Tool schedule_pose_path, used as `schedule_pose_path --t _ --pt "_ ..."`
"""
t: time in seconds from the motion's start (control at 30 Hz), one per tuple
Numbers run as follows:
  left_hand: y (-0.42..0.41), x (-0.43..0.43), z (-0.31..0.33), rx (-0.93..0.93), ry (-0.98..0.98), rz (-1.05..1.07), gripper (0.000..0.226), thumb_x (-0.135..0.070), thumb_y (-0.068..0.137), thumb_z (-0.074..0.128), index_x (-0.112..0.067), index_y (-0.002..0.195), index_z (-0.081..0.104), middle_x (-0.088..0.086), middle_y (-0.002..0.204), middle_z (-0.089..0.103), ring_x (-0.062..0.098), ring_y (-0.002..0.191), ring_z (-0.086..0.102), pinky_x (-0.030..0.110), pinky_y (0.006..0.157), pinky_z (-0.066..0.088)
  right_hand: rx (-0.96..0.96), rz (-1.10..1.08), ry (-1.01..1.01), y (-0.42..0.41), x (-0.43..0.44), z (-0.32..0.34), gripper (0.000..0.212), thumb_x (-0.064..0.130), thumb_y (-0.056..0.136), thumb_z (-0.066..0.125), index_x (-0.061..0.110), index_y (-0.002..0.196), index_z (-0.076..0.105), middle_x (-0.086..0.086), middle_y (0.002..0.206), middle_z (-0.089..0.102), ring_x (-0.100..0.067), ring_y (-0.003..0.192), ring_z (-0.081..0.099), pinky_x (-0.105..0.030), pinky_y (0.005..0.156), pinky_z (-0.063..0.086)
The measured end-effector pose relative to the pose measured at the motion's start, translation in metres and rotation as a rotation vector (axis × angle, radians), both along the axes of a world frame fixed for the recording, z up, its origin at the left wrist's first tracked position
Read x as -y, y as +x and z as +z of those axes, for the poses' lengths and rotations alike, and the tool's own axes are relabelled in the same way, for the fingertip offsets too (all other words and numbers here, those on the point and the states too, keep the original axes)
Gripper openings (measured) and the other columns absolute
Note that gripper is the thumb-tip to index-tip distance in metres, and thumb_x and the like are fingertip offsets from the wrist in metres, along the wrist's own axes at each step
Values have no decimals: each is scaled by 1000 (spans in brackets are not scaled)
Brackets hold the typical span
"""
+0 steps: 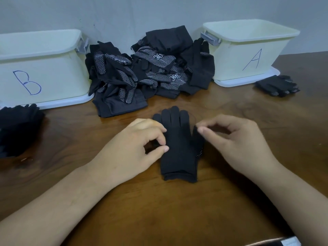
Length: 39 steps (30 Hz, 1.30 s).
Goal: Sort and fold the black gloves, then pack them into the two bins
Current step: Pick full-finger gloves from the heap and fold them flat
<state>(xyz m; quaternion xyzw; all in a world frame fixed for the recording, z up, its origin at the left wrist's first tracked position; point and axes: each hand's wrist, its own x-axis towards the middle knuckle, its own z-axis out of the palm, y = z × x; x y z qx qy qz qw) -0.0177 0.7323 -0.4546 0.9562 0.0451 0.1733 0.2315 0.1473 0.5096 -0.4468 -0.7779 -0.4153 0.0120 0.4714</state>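
Flat glove (177, 148): plain black knit, lying on the brown wooden table (159, 210) at centre, between the two hands. Fingers pointed away from the person, cuff nearest. The cuff showed layered edges. A few white grip dots peeked out along its right side.

Left hand (134, 148): fingers curled, thumb and forefinger pinching the glove's left edge. Right hand (236, 139): fingers curled, thumb and forefinger pinching the tip of the glove's thumb.

Glove pile (150, 71): loose heap of black gloves against the wall, between the bins. Many lay palm up, with white dot patterns and a small white logo too small to read.

Writing: bin B (42, 68) carried a hand-drawn "B" on its front, and bin A (248, 50) a hand-drawn "A".

Containers: both bins were pale plastic with grey side latches, each standing on a white base. Bin B stood at far left, bin A at far right. Their insides were hidden from this angle, so I could not tell the contents.

Left stack (17, 128): dark gloves on the table in front of bin B. Right stack (277, 86): a smaller lot of gloves just beside bin A's base.
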Motion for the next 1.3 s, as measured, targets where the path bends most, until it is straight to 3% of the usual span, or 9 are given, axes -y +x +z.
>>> schedule_pose_path --t 0.13,0.3,0.43,0.53,0.63,0.9,1.03,1.2,1.3 --pt "-2 -1 -2 -85 77 -101 22 -47 104 52 -41 118 68 -26 138 57 -2 141 42 41 113 46 40 -55 -155 14 3 -3 17 21 95 80 38 98 80 23 100 75 3 99 70 -21 91 55" --pt "-3 2 -1 -192 163 -135 41 -47 111 37 -51 149 51 -29 151 42 -2 146 32 32 118 35 134 86 -243 1 1 -3 7 38 91 81 40 98 81 30 109 72 6 113 61 -31 105 49" --pt "-5 6 3 -202 145 -159 43 -54 109 38 -52 150 50 -33 153 37 -7 149 23 28 120 31 171 116 -237 2 5 -2 10 37 92 81 38 102 81 28 115 71 5 116 60 -41 109 48" --pt "-8 -5 8 -144 16 -148 34 -36 105 57 -46 138 61 -32 139 50 3 139 43 31 105 48 167 336 -224 -1 11 4 14 32 92 83 34 105 81 22 120 71 -13 119 63 -30 100 50" --pt "-9 -17 7 -143 -34 -124 38 -23 97 71 -42 129 64 -29 128 55 6 129 50 30 106 44 197 517 -326 -8 12 4 23 42 91 84 35 112 79 23 128 67 -13 126 60 -30 104 48" --pt "-7 -17 2 -92 -57 -150 25 -32 94 76 -39 116 67 -24 122 62 12 125 57 37 101 49 293 484 -271 -13 6 -1 3 33 95 76 31 95 75 24 118 70 -8 116 65 -34 97 52" --pt "-7 -19 0 -85 3 -181 27 -39 98 69 -41 124 70 -26 132 60 8 133 53 28 108 44 249 455 -219 -16 5 3 3 28 95 71 28 95 69 21 112 71 -11 114 67 -31 94 53" --pt "-5 -19 -1 -96 74 -194 28 -40 102 66 -46 129 72 -29 140 58 4 135 52 37 103 53 271 432 -168 -16 7 7 11 17 89 76 23 91 67 18 107 72 -10 108 68 -17 91 47" --pt "-6 -21 -2 -87 56 -181 30 -44 100 65 -47 128 73 -30 141 61 1 137 52 41 99 58 287 447 -171 -16 7 7 15 13 87 79 22 89 68 16 105 72 -12 106 68 -22 89 50"
